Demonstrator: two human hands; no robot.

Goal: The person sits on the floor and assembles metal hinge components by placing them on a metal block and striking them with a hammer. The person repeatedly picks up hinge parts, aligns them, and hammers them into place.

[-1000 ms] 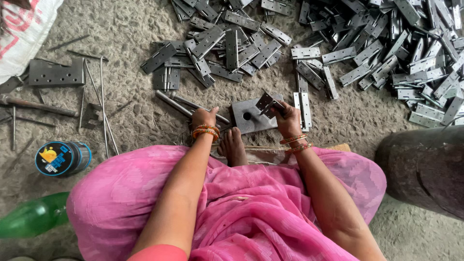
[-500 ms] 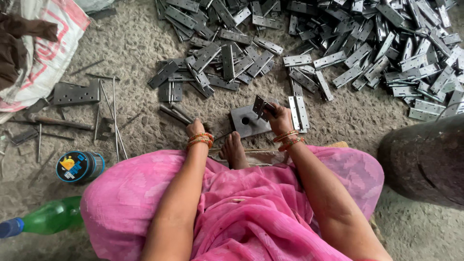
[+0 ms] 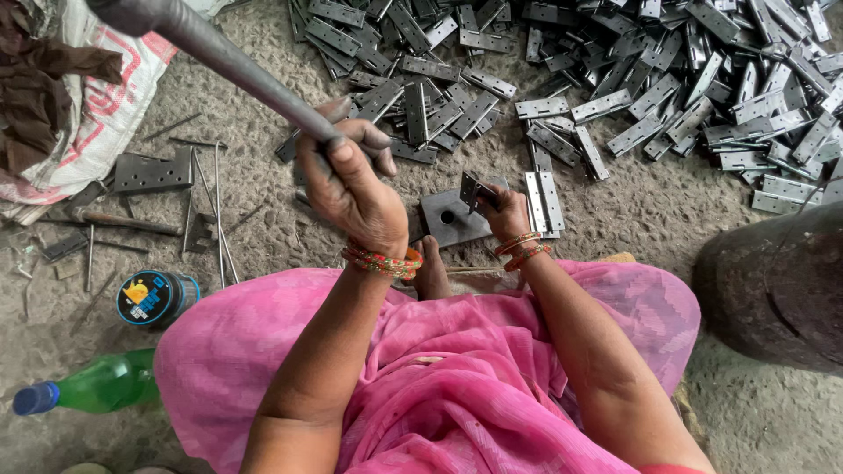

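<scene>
Left hand [image 3: 351, 189], centre-left of frame, fist clamped around a raised metal rod [image 3: 211, 53]. Right hand [image 3: 507, 211], at centre, pinches a hinge [image 3: 474, 189] upright on the holed steel block [image 3: 450, 219].

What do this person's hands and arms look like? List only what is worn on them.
Both forearms are bare, with no sleeves over them and no gloves. The left hand has a stack of orange, red and green patterned bangles at the wrist. The right hand has a few orange-red bangles at its wrist. The fingers look smudged with dark grime. No rings are visible.
</scene>
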